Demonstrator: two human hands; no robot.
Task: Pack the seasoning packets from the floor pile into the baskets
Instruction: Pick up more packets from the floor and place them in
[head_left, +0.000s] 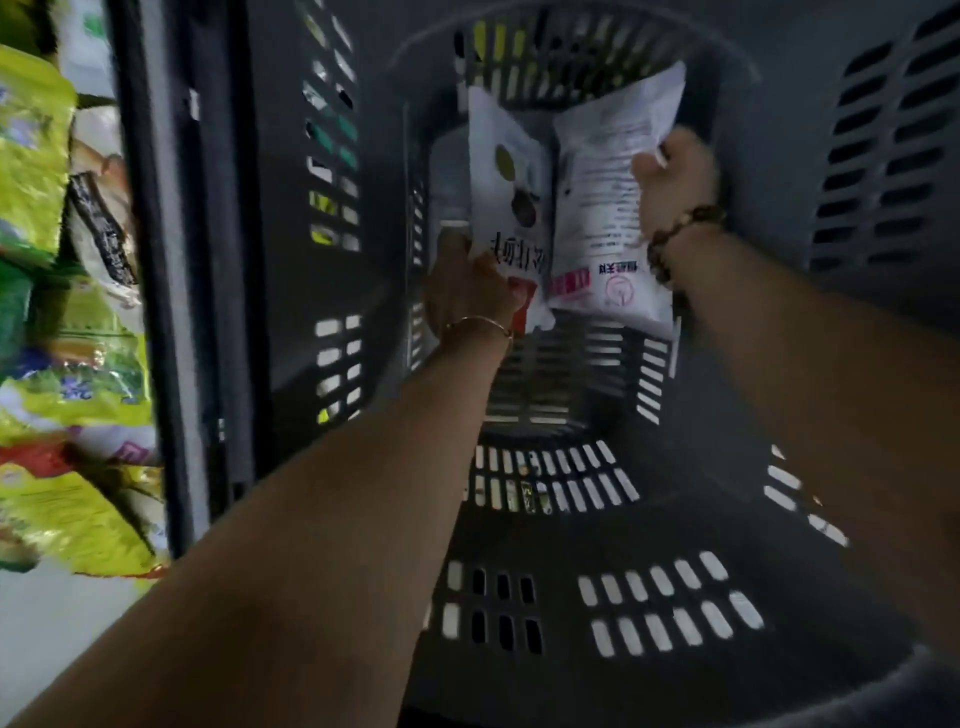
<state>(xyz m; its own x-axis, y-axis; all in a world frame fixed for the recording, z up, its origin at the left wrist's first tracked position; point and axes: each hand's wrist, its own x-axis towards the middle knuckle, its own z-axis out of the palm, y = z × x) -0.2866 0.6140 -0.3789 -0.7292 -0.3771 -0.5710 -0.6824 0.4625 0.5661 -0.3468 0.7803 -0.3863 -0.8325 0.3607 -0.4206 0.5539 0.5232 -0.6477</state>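
Note:
Both my arms reach deep into a dark grey slotted plastic basket (291, 218). My left hand (470, 291) grips the near lower edge of a white seasoning packet (506, 182) with a yellow-green spot and dark print. My right hand (672, 171) pinches the side of a second white packet (605, 208) with small text and a pink band. The two packets stand side by side, touching, against the basket's far end.
Outside the basket's left wall lies the floor pile of yellow-green, white and red packets (57, 364). Pale floor (47, 639) shows at the lower left. The basket's slotted bottom (665, 608) runs beneath my arms.

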